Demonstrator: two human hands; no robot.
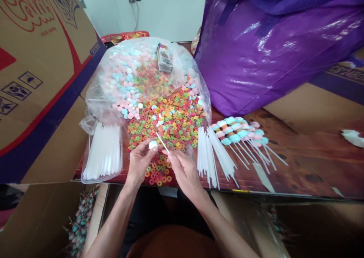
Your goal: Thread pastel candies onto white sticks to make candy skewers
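Between the thumb and fingers of my left hand (141, 160) is a white marshmallow (152, 145). My right hand (184, 169) pinches a thin white stick (162, 142), its free tip pointing up and left, apart from the marshmallow. Beneath and beyond both hands spreads a heap of coloured ring gummies (167, 117) in orange, red, green and yellow. Pink, blue and white marshmallows (127, 87) lie behind and left of the rings, partly under clear plastic. To the right rest finished-looking skewers (239, 131) of marshmallows and gummies on sticks.
Loose white sticks (209, 157) lie right of the rings, and a bag of sticks (104, 151) lies left. A printed cardboard box (42, 79) stands at left, a large purple bag (264, 49) at right. More skewers (82, 216) fill a box below the table edge.
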